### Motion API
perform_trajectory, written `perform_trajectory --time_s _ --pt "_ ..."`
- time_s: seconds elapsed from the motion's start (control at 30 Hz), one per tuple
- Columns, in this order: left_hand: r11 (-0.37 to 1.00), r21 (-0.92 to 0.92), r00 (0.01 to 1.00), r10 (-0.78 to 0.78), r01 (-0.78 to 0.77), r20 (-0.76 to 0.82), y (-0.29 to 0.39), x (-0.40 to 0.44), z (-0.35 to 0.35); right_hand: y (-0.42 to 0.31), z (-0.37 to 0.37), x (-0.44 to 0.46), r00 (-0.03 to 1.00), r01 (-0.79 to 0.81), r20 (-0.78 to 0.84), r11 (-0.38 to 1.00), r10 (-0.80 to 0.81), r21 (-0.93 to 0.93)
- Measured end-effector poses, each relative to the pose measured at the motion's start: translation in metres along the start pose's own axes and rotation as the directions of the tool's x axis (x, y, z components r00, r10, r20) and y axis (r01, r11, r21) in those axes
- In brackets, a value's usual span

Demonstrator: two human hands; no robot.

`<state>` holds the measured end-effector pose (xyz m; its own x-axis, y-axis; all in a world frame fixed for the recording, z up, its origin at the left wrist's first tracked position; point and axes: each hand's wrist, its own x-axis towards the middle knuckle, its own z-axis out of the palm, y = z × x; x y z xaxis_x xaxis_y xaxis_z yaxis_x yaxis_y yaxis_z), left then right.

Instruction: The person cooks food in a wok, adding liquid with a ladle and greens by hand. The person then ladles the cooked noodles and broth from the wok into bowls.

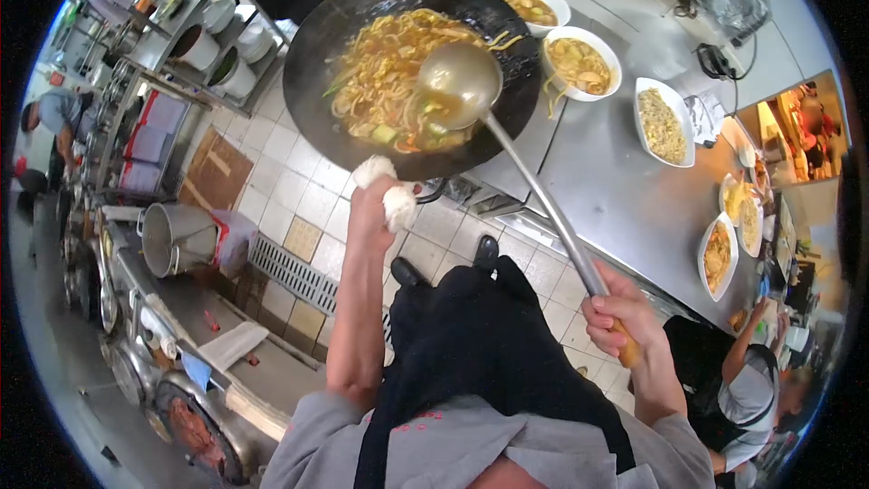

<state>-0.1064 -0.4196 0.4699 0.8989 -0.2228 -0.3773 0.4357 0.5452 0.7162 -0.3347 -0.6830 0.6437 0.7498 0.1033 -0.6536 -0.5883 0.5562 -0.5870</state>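
Observation:
A large black wok (312,118) holds noodles (389,63) in brown sauce with bits of vegetable. My left hand (373,208) is closed around the wok's near handle, with a white cloth (398,206) between. In my right hand (620,312) is the wooden end of a long metal ladle (543,195). The ladle's bowl rests over the noodles at the wok's right side, with some sauce in it. Two white bowls of noodles, one farther back (561,4) and one nearer (614,59), stand just right of the wok. A few noodles hang over the nearer bowl's rim.
The steel counter (579,177) carries a dish of rice (663,122) and several filled plates toward the right. A co-worker (747,394) is at the lower right, another person (59,118) at the far left. Shelves, a metal pot (172,240) and stoves line the left side.

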Motion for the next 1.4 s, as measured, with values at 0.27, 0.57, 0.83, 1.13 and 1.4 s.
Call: perform_trajectory --time_s 0.27,0.57,0.83,1.13,1.4 --pt "0.999 -0.039 1.0 0.002 -0.002 0.004 0.002 -0.002 0.005 -0.003 -0.002 -0.008 0.989 0.047 -0.103 0.877 -0.11 -0.478" --pt "0.999 -0.028 1.0 -0.021 0.021 -0.01 0.006 -0.007 0.01 0.005 0.026 0.015 0.999 -0.041 0.016 0.954 0.048 -0.298" --pt "1.0 -0.009 1.0 -0.016 0.016 -0.018 0.006 -0.008 0.01 -0.001 0.02 0.034 0.974 -0.165 0.188 0.969 0.13 0.182" --pt "1.0 0.007 0.999 -0.018 0.018 -0.036 0.005 -0.008 0.011 -0.002 0.026 0.033 0.989 0.0 0.141 0.944 0.049 -0.331" --pt "1.0 -0.011 0.999 -0.022 0.022 -0.045 0.011 -0.014 0.019 0.011 0.035 0.043 0.989 0.01 0.136 0.866 0.067 -0.5"
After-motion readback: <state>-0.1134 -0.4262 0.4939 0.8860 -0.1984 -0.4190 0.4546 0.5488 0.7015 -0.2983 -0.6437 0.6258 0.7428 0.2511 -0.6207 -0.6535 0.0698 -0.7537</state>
